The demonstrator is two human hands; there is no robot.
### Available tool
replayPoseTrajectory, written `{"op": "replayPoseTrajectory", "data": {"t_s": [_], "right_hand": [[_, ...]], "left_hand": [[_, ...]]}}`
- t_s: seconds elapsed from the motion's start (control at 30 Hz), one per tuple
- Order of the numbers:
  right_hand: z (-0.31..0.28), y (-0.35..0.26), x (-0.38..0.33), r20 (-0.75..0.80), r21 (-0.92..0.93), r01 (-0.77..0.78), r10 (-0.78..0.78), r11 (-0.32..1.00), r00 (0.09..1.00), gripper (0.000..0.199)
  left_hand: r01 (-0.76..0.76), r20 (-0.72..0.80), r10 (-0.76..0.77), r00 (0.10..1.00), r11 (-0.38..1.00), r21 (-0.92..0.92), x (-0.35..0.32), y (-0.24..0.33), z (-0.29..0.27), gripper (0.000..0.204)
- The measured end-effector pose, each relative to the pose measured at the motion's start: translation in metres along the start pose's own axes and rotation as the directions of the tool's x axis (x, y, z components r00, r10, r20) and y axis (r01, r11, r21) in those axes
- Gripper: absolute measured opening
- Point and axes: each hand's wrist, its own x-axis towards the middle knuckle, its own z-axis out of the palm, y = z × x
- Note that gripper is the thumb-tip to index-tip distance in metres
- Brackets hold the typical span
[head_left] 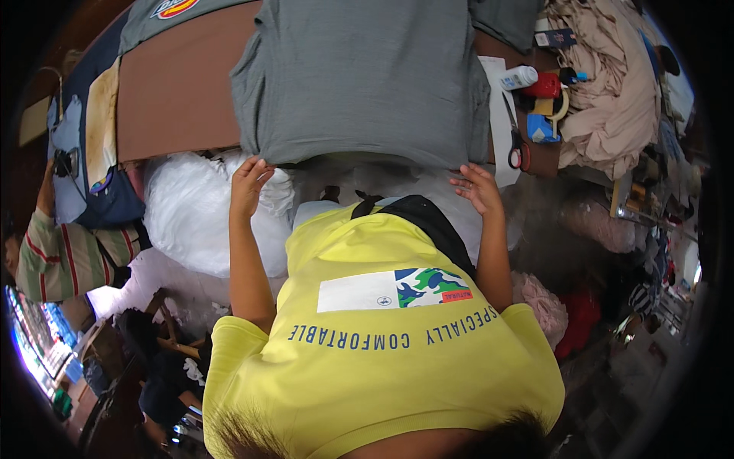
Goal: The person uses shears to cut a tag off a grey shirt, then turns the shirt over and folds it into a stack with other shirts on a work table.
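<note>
— How many hands, and what do they hold?
— Two. The left hand (248, 182) and right hand (478, 187) each pinch the near hem of one grey shirt (359, 76), which lies flat on the brown table (176, 84), its hem over the near edge.
— What else?
— One pair of scissors (516, 145) to the right, one white bottle (518, 77), one beige cloth heap (604, 92) far right, one white bag (191, 214) under the table edge.
— Anything hidden?
— The shirt's far end is cut off. A person in a striped sleeve (57, 256) at left is only partly seen.
</note>
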Motion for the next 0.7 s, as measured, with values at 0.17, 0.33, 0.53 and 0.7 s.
{"op": "replayPoseTrajectory", "data": {"t_s": [0.17,0.33,0.53,0.7], "right_hand": [[-0.003,0.002,0.003,0.016,0.0,0.002,-0.002,1.0,1.0,0.014],[-0.001,0.002,0.002,0.0,0.001,0.002,-0.002,1.0,1.0,0.013],[-0.004,0.01,0.001,-0.01,0.029,-0.011,0.011,1.0,1.0,0.011],[-0.005,0.018,0.002,-0.022,0.028,-0.025,0.026,0.999,0.999,0.011]], "left_hand": [[0.01,0.0,-0.01,1.0,1.0,-0.009,0.001,0.001,-0.003,0.018],[0.005,0.004,-0.005,1.0,1.0,-0.011,0.001,-0.002,-0.005,0.019],[0.042,0.017,-0.044,0.999,0.995,0.09,-0.003,-0.005,-0.008,0.024],[0.034,0.029,-0.038,0.999,0.991,0.13,-0.005,-0.01,-0.011,0.028]]}}
